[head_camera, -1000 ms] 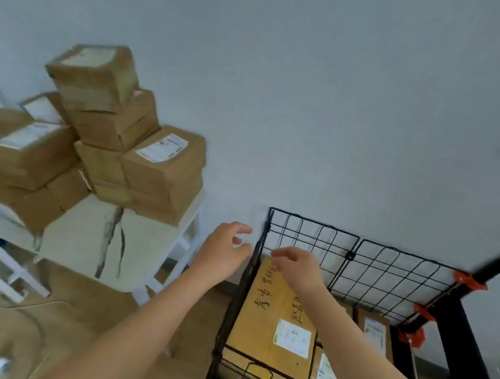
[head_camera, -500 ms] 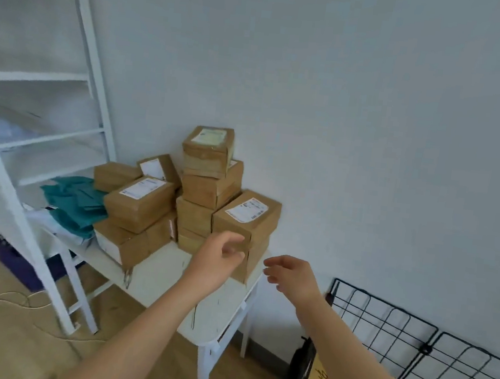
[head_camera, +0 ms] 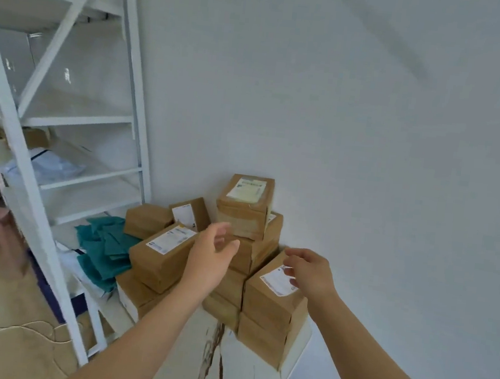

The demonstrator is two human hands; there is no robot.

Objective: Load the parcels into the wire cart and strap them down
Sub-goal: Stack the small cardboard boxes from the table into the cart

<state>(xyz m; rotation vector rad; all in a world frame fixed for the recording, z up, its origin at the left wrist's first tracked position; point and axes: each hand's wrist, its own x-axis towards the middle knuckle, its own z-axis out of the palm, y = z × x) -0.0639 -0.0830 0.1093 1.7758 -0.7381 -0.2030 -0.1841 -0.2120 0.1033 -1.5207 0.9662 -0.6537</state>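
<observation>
Many parcels (head_camera: 161, 257) sit piled on the bench (head_camera: 251, 374), so I think much loading is left. My left hand (head_camera: 208, 262) is wide and empty, reaching for the pile. My right hand (head_camera: 308, 272), wide too, hovers by the labelled box (head_camera: 273, 306). The cart is out of sight.

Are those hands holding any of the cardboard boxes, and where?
Nothing is held. The left hand is open before the stack; the right hand hovers with loosely curled fingers over the labelled box, gripping nothing.
</observation>
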